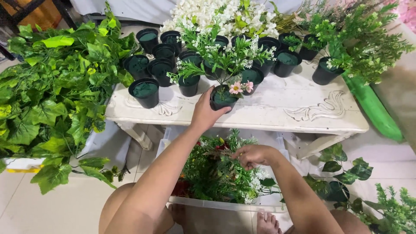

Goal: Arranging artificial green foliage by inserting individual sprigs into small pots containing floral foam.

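Knees at the bottom of the frame, so I'm crouched low. Left hand reaches up mid-frame, gripping a small black pot holding pink flowers near the white table's front edge. Right hand pinches sprigs in the clear bin. Bare tabletop right of the pot.

Home craft corner, tiled floor, white carved table, faux greenery
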